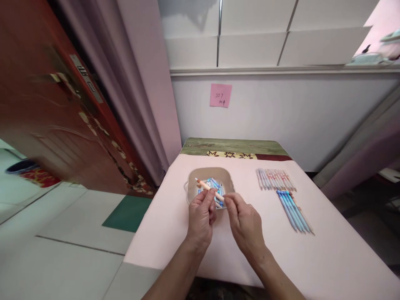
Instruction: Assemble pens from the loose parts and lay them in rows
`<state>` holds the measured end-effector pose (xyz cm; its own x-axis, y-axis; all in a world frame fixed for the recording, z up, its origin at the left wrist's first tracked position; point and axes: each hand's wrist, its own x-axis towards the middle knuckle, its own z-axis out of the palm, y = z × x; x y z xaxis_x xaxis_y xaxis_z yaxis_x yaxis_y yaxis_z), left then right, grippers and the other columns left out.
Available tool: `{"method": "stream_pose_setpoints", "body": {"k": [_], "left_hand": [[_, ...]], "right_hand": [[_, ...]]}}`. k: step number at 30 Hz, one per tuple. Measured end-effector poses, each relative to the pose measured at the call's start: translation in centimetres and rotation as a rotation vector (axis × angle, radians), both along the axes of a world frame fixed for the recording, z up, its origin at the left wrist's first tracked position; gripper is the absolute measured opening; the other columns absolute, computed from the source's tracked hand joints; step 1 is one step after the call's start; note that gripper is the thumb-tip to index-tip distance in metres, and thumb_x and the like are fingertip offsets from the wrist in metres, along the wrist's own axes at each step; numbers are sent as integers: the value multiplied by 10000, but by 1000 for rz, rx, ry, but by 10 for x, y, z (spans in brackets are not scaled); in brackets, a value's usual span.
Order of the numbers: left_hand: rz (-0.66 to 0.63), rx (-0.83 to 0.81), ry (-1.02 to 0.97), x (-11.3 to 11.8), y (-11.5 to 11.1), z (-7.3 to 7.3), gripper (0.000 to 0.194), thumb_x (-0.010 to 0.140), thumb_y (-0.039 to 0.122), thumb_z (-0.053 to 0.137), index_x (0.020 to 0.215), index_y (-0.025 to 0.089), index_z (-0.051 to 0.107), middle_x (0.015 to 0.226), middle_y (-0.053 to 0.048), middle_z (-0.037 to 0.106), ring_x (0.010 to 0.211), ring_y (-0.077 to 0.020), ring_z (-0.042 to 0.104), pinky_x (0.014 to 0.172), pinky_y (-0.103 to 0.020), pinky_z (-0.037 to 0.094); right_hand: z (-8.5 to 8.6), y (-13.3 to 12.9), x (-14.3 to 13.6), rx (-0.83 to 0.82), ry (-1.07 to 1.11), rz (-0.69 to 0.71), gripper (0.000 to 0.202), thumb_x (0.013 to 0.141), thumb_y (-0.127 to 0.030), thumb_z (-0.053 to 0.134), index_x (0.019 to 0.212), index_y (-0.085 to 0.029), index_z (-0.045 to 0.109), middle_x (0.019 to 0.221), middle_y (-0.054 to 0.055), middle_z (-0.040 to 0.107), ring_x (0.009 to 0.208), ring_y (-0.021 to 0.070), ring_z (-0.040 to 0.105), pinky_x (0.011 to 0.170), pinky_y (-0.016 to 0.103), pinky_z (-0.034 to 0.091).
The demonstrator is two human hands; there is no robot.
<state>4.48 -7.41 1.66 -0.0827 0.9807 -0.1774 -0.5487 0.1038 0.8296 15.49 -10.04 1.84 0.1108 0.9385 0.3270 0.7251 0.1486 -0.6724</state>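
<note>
A cream pen barrel with a brown-orange end (pixel 203 183) is held slantwise over a beige plastic box (pixel 211 171). My left hand (pixel 199 218) is closed on its middle, thumb on top. At the barrel's lower right end, my right hand (pixel 246 221) pinches with thumb and fingers; any small part between those fingertips is hidden. Blue and white pen parts (pixel 215 183) lie loose in the box below. To the right, several blue pens (pixel 290 212) are lined up side by side, with an orange-topped one at their right edge.
Behind the blue pens lies a row of clear pen pieces with reddish parts (pixel 275 180). A pale pink cloth (pixel 175 216) covers most of the table. A pink note (pixel 220 95) is stuck to the wall; a red-brown door (pixel 62 104) stands at left.
</note>
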Motion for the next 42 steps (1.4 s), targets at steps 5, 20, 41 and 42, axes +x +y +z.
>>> {"method": "stream_pose_setpoints", "body": {"k": [5, 20, 41, 42], "left_hand": [[-17, 34, 18, -2, -4, 2, 276, 723, 378, 710, 814, 138, 609, 450, 106, 329, 348, -11, 183, 324, -164, 141], [-72, 17, 38, -8, -20, 6, 293, 671, 377, 745, 723, 151, 568, 425, 105, 344, 337, -8, 200, 329, -163, 148], [-169, -99, 142, 6, -5, -4, 324, 632, 368, 773, 633, 162, 523, 380, 100, 360, 319, -13, 202, 330, -167, 138], [-174, -108, 141, 8, -3, -5, 320, 641, 373, 768, 642, 160, 529, 382, 101, 361, 320, -12, 202, 330, -164, 139]], "right_hand": [[3, -10, -3, 53, 22, -13, 230, 884, -431, 486, 874, -216, 564, 704, 10, 661, 584, 172, 559, 585, 247, 358], [2, -23, -1, -42, 376, 128, 299, 824, -481, 573, 760, -197, 641, 653, 25, 641, 601, 152, 564, 592, 250, 423], [-16, -1, 16, -359, 894, 356, 358, 785, -497, 631, 781, -139, 648, 605, 19, 610, 561, 123, 528, 510, 229, 397], [-18, 1, 18, -376, 906, 362, 361, 783, -500, 633, 782, -139, 642, 610, 19, 609, 560, 122, 526, 505, 226, 393]]}}
